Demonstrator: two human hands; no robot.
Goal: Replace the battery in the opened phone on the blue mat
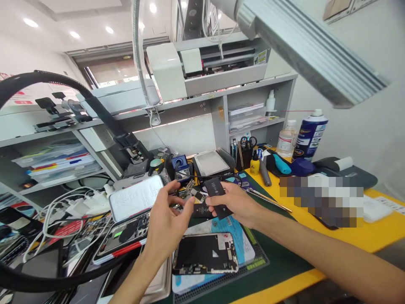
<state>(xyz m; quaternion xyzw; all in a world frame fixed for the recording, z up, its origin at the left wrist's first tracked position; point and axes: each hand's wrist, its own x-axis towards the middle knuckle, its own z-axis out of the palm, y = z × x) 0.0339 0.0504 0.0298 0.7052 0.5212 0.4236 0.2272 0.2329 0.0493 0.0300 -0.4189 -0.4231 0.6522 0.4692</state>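
Observation:
My right hand point(236, 198) grips a flat black phone battery point(217, 192), tilted upright between thumb and fingers. Just left of it is a small phone circuit board point(198, 194), its far end near my left fingers; I cannot tell what supports it. My left hand point(171, 215) is open, thumb and forefinger apart around the board's left side. Below both hands lies an opened phone screen assembly point(205, 253), inner side up, on a blue and white pad point(247, 242). Another dark battery point(202, 210) shows partly behind the hands.
Left are phone housings point(136, 198), white cables point(47, 228) and a black flexible arm point(95, 101). Tweezers point(268, 198), a yellow bottle point(255, 164) and a spray can point(310, 135) stand or lie right. A lamp point(310, 50) hangs overhead. A blurred patch covers something on the right.

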